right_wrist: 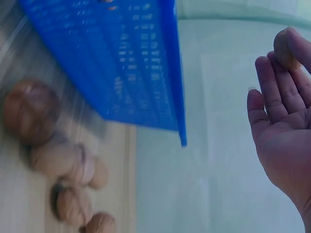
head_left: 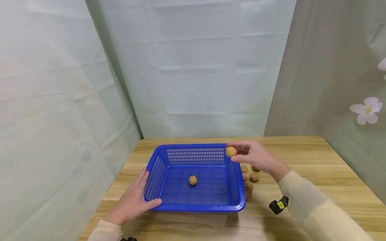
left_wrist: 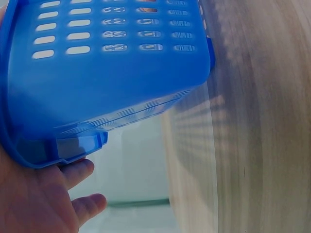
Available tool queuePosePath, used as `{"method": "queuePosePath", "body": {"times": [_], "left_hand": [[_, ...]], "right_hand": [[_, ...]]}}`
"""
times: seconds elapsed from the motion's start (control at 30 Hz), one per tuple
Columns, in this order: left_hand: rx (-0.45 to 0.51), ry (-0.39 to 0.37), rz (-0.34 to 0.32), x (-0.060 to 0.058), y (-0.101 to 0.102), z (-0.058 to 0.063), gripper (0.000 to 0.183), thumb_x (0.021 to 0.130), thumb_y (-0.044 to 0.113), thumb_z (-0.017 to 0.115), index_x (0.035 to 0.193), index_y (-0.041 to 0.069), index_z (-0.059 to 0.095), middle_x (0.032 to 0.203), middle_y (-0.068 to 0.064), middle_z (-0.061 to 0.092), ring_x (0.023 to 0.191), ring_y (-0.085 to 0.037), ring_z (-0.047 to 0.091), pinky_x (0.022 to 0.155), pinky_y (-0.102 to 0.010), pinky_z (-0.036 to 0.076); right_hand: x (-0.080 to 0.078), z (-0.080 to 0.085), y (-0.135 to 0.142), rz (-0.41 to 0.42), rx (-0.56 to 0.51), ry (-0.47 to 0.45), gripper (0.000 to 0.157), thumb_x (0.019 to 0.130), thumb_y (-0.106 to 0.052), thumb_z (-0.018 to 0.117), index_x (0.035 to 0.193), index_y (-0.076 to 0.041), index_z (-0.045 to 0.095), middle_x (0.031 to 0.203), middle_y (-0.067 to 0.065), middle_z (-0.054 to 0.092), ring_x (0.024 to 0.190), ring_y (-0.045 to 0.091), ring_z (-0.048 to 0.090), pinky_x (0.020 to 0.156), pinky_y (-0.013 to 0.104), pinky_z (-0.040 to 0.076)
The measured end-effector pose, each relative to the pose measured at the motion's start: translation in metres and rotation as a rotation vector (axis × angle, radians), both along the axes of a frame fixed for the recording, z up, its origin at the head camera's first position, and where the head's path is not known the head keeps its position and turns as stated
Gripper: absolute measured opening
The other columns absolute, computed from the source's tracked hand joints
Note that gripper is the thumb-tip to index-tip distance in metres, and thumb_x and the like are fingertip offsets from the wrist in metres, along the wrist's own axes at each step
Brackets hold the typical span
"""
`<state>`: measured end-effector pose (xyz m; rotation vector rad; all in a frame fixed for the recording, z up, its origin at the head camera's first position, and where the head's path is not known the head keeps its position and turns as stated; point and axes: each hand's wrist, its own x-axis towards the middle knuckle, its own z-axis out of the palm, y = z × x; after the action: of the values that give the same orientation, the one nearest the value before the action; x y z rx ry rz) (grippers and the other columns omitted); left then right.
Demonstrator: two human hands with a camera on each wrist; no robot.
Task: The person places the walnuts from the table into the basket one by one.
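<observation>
A blue plastic basket [head_left: 197,208] with slotted walls stands on the wooden table. One walnut [head_left: 192,180] lies on its floor. My left hand [head_left: 132,197] holds the basket's near left corner, thumb over the rim and fingers along the outside; the left wrist view shows the palm against the rim. Above the far right corner of the basket, my right hand [head_left: 256,156] pinches another walnut [head_left: 231,152] between thumb and fingertips. The right wrist view also shows this pinched walnut [right_wrist: 285,50], held up away from the basket wall.
Several walnuts [head_left: 248,184] lie on the table [head_left: 301,160] close along the basket's right side, partly hidden by its wall and my right hand. Pale cloth curtains [head_left: 205,73] hang behind the table and at both sides. A small black device [head_left: 278,205] is at the right wrist.
</observation>
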<state>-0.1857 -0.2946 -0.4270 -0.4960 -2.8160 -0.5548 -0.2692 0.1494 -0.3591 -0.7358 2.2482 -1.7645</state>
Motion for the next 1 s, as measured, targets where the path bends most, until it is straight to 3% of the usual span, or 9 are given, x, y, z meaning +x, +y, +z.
{"method": "queuePosePath", "body": {"times": [0.33,0.63,1.0], "left_hand": [[-0.005,0.026,-0.005,-0.002,-0.001,-0.001,0.111,0.074,0.059,0.074,0.146,-0.011,0.027,0.154,-0.026,0.022,0.136,-0.045,0.030,0.105,-0.058,0.032],[-0.001,0.019,0.008,0.000,-0.002,-0.001,0.110,0.074,0.058,0.075,0.146,-0.011,0.028,0.153,-0.027,0.022,0.136,-0.046,0.029,0.105,-0.059,0.032],[0.009,0.032,-0.004,0.004,-0.003,-0.002,0.110,0.073,0.055,0.077,0.145,-0.012,0.028,0.153,-0.027,0.022,0.136,-0.045,0.029,0.105,-0.059,0.031]], "right_hand": [[-0.011,0.013,-0.036,0.036,0.048,-0.050,0.052,0.083,-0.020,0.077,0.132,-0.016,0.060,0.120,0.005,0.065,0.114,0.023,0.059,0.091,0.036,0.051],[-0.033,0.028,-0.068,0.091,0.096,-0.013,0.053,0.084,-0.021,0.076,0.134,-0.015,0.058,0.123,0.002,0.064,0.115,0.018,0.058,0.094,0.035,0.049],[-0.064,0.009,-0.108,0.133,0.066,-0.038,0.054,0.083,-0.016,0.076,0.133,-0.015,0.059,0.122,0.002,0.065,0.112,0.017,0.060,0.091,0.033,0.051]]}}
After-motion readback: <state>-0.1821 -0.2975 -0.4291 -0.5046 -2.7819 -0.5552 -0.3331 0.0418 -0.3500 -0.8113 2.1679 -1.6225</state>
